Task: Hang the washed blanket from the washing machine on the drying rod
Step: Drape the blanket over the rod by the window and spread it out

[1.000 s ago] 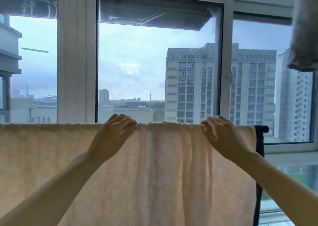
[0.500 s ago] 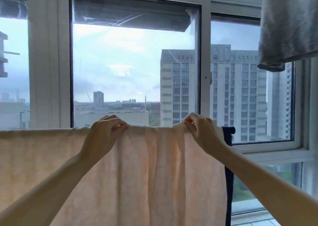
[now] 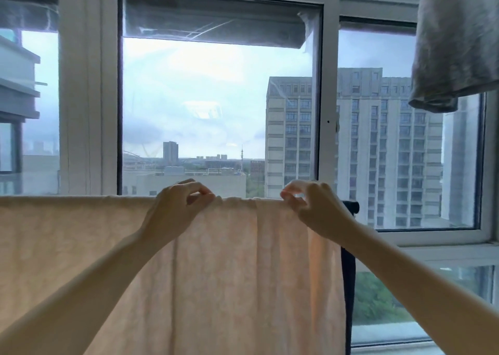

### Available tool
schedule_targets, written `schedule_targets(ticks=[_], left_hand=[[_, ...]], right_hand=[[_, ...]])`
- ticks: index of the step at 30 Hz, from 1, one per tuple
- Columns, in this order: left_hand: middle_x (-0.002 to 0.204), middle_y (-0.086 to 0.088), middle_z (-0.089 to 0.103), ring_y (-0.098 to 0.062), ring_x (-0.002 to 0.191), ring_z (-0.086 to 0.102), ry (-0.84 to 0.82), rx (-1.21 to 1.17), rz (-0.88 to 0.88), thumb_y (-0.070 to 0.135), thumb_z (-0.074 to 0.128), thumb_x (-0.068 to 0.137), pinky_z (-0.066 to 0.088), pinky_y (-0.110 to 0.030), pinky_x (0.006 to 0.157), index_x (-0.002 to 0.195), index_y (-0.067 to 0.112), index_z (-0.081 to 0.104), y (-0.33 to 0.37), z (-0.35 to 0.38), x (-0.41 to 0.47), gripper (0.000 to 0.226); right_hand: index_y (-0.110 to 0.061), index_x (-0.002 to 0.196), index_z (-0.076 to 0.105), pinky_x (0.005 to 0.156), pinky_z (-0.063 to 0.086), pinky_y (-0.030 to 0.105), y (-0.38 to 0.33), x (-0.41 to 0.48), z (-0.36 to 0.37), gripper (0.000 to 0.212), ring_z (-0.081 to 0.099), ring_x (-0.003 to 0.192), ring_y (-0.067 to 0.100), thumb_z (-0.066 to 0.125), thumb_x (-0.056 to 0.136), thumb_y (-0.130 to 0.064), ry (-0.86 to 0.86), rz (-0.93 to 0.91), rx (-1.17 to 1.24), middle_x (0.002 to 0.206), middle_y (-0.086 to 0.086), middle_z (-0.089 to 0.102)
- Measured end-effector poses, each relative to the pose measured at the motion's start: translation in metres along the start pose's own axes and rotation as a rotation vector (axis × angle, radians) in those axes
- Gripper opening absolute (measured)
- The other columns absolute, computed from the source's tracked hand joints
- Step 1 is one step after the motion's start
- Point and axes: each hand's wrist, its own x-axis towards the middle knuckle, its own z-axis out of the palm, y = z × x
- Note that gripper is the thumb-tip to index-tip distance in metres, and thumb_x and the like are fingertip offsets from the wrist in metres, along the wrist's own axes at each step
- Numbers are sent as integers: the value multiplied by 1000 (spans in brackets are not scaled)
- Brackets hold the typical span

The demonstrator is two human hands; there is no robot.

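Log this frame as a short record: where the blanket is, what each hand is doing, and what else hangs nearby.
blanket: peach blanket, draped and hanging in loose folds, top edge level across the view
left hand: left hand pinches the blanket's top edge
right hand: right hand pinches the same edge, further right
dark cloth: dark cloth hangs just beside the blanket's right edge
grey cloth: grey cloth hangs higher, at upper right
background: window, tall buildings outside
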Motion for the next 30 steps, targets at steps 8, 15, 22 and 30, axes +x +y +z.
schedule_targets(ticks=[8,15,22,30], left_hand=[[77,26,58,6,77,58,48,-5,-26,28,64,89,49,-19,71,81,32,64,7,-2,4,9],[84,6,62,-1,80,56,259,-112,-191,16,54,96,38,-8,67,91,17,61,-5,-11,8,9],[94,14,68,-3,82,63,5,76,49,32,63,89,52,-24,75,94,24,72,12,6,9,13],[76,17,70,3,73,63,50,-26,-2,36,68,86,55,-31,80,86,27,77,20,21,21,13]], right_hand=[[-13,91,67,69,56,24,-23,21,26,13,60,66,3,59,94,-22,6,-111,-43,78,-11,59],[-13,87,63,59,54,21,-10,29,25,14,62,61,4,57,95,-23,95,19,27,70,-7,62],[-13,86,67,63,59,32,-11,18,9,13,68,64,15,58,93,-20,-84,28,-14,74,-6,66],[-12,84,66,57,53,22,4,6,-1,18,61,57,5,58,95,-23,-37,42,-82,67,-7,64]])
